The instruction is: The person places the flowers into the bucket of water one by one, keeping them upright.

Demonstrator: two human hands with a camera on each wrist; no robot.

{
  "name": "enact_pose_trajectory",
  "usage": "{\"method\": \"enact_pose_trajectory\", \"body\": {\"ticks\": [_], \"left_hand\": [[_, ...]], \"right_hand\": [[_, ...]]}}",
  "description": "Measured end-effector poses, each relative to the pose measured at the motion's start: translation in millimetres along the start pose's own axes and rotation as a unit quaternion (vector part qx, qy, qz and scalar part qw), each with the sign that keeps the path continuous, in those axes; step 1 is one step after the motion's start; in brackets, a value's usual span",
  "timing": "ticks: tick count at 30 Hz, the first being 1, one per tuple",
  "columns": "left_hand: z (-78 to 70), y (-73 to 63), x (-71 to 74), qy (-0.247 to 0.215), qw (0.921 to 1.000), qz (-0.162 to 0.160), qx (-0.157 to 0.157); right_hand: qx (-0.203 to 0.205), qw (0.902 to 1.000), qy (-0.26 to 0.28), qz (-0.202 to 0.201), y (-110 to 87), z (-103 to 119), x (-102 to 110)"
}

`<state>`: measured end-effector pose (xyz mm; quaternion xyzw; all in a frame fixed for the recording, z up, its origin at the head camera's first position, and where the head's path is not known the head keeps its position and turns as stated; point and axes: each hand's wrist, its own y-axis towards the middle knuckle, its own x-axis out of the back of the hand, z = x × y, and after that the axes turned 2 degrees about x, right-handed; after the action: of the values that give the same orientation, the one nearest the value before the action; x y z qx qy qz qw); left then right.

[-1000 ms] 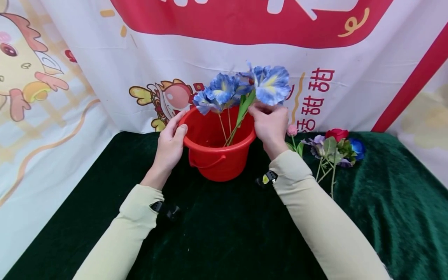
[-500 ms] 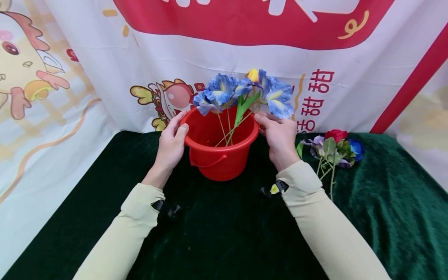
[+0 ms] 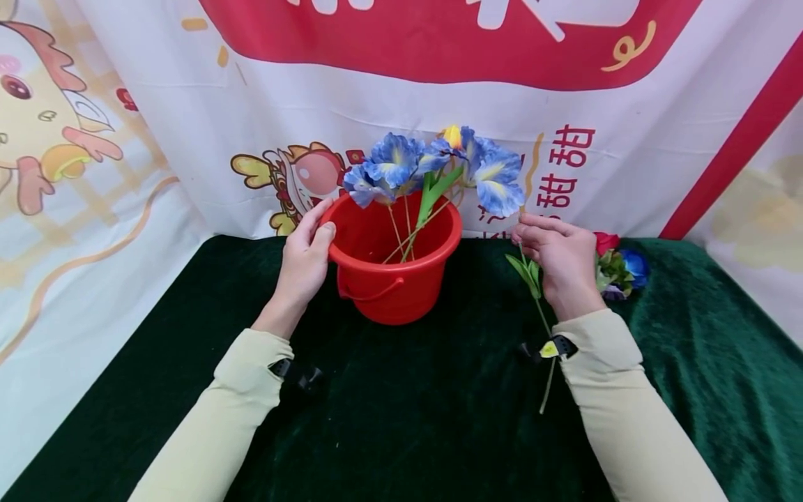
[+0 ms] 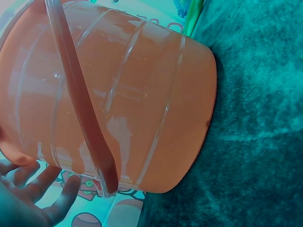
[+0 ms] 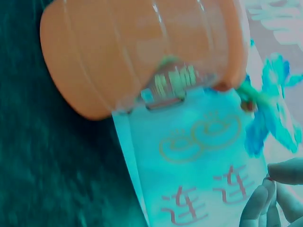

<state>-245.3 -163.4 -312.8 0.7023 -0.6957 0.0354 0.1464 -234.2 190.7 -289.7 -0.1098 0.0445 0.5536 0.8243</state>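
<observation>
A red plastic bucket (image 3: 401, 286) stands on the dark green cloth, with several blue irises (image 3: 495, 178) and a green-leaved yellow bloom (image 3: 453, 136) standing in it. My left hand (image 3: 301, 261) grips the bucket's rim at its left side. In the left wrist view, fingers (image 4: 61, 203) curl near the rim, beside the bucket's handle (image 4: 85, 109). To the right of the bucket, my right hand (image 3: 561, 261) is at the top of a leafy flower stem (image 3: 544, 321) lying on the cloth. The hand hides that flower's bloom, and whether the fingers hold it is unclear.
Behind the right hand lie a red rose (image 3: 606, 242) and a blue flower (image 3: 636, 267), partly covered by it. A printed white curtain (image 3: 351, 104) hangs along the back edge of the cloth-covered table (image 3: 389, 418).
My right hand has let go of the blue iris, which now leans over the bucket's right rim, and has moved right to the flower on the cloth. The left hand stays on the bucket.
</observation>
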Motion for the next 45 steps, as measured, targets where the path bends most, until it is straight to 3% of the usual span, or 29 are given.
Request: {"method": "enact_pose_trajectory", "body": {"ticks": [10,30,34,40,45], "left_hand": [[-1.6,-0.4,2.3,-0.001,1.0,-0.001,0.001],[-1.2,0.5,1.7,0.001,1.0,-0.001,0.007],[-0.9,0.7,1.4,0.003,1.0,-0.004,0.007],[0.0,1.6,0.5,0.001,1.0,-0.002,0.005],[0.7,1.8,0.2,0.0,1.0,-0.002,0.004]], "right_hand": [[-0.024,0.9982,-0.045,-0.032,15.0,0,33],[-0.029,0.992,-0.122,0.015,26.7,-8,59],[-0.018,0.9844,-0.173,0.025,29.1,-11,61],[0.009,0.9639,-0.262,0.046,33.6,-21,64],[0.0,0.9513,-0.305,0.048,37.3,-28,65]]}}
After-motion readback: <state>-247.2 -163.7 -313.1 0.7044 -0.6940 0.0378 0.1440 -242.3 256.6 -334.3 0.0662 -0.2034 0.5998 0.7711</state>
